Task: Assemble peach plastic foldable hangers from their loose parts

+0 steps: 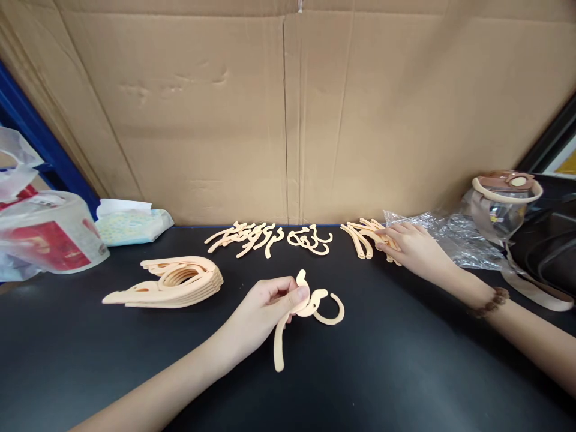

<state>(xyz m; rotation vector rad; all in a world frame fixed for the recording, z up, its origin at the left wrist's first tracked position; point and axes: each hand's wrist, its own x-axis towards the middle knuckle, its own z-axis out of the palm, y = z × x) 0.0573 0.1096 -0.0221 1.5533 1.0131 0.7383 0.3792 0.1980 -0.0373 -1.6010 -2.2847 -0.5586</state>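
My left hand (276, 303) pinches a partly joined beige plastic folding hanger (279, 348) over the middle of the black table. One long curved arm hangs down from it, and a C-shaped hook (341, 313) sticks out at its right. Farther off to the right, my right hand (411, 245) reaches into a pile of long curved hanger arms (360, 243). Its fingers close around pieces there; which one they grip is partly hidden. A stack of folded hangers (180, 294) lies to the left of my left hand.
Along the back lie a pile of short-ended hanger arms (245, 237) and several loose hooks (315, 245). At the left are a tissue pack (135, 227) and a plastic-wrapped tub (58, 234). Clear plastic bags (450, 237) and a strapped cup (506, 207) stand right, before a cardboard wall (202, 120).
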